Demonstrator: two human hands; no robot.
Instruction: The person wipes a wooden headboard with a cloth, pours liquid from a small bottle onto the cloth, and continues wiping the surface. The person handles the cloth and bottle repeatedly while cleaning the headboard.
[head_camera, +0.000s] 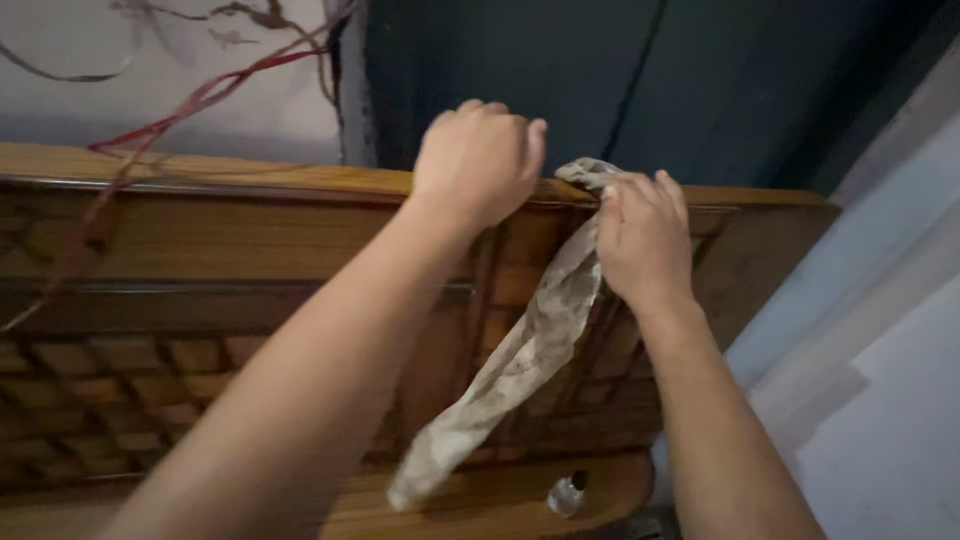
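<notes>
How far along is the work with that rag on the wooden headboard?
Done: nothing shows as finished. In hand: the right hand presses the grey rag on the headboard's top edge; the left hand grips that edge. Left: cannot tell; the carved panel is untouched by either hand.

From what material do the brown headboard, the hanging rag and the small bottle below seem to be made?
Headboard: probably wood with a glossy varnish; grain lines and a shine show on its panels.
Rag: soft woven cloth, pale and stained; it hangs limp and folds where the right hand holds it. The left hand rests on the top rail.
Small bottle: clear, glass or plastic, dark cap; too small to tell.
</notes>
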